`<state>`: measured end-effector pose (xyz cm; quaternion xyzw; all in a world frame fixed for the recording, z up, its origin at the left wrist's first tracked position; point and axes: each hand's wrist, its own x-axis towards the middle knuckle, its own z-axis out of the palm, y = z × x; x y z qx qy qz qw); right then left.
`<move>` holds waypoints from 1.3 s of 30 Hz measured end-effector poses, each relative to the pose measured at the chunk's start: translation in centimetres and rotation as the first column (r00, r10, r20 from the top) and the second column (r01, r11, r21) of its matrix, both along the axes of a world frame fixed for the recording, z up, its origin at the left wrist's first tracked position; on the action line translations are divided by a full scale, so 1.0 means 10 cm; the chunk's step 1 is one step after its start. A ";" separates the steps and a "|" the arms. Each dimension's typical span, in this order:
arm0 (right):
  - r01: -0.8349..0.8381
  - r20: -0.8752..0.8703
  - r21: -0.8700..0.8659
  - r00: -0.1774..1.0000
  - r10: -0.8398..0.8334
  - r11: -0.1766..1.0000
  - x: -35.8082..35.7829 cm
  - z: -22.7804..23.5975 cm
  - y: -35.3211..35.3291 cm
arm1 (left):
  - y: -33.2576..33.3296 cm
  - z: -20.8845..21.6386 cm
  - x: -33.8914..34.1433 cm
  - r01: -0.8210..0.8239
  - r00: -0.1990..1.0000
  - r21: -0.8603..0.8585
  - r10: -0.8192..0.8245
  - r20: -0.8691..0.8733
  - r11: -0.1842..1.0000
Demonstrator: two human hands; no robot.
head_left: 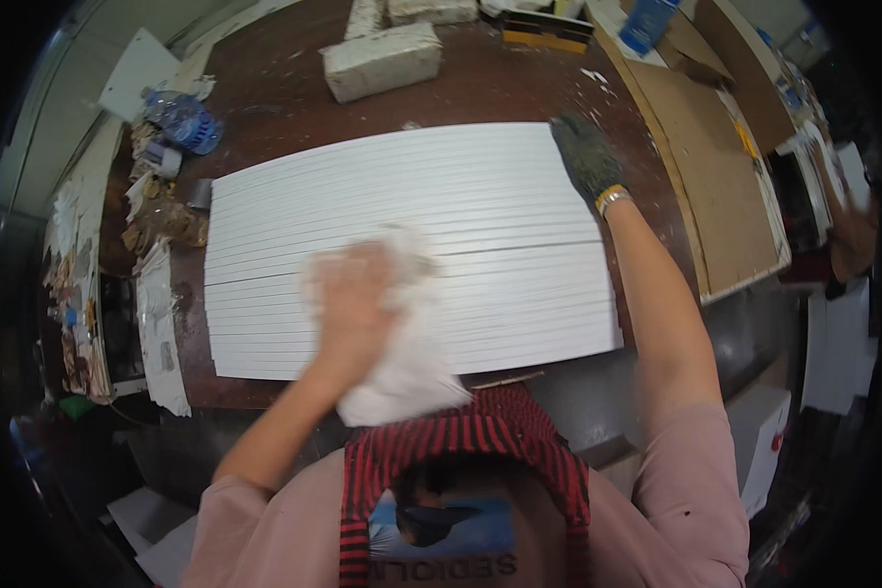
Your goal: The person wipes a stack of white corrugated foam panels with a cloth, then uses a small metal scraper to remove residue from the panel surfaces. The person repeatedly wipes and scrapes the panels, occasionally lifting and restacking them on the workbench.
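Dark brown tabletop (274, 103) carries a white slatted panel (519, 284). My left grip (358, 284) holds a white cloth (402, 377) on the panel; my gloved right grip (588, 159) touches its far right corner, closure unclear. The panel seems light, stiff, slick; best held by both ends.

Both arms (671, 294) are pointing forward.
The bare left hand (356, 286) is showing its back, blurred, its elbow (248, 459) bending outward; the gloved right hand (587, 159) is lying farther forward, its forearm (657, 274) slanting inward.
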<state>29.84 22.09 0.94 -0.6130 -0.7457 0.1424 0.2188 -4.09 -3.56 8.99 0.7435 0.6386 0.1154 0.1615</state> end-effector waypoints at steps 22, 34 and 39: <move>-0.274 0.265 0.131 0.936 0.233 0.953 0.11 0.01 -0.02 | -0.11 0.06 0.13 0.289 0.956 0.383 -0.287 -0.064 0.877; -0.072 -0.122 0.101 0.989 0.084 0.992 0.01 0.10 -0.15 | 0.41 0.03 -0.22 0.063 0.945 0.138 -0.103 0.310 0.988; -0.075 0.058 0.140 0.996 0.067 0.987 0.15 -0.05 -0.13 | 0.79 -0.11 -0.96 0.059 0.974 0.378 0.030 -0.225 0.924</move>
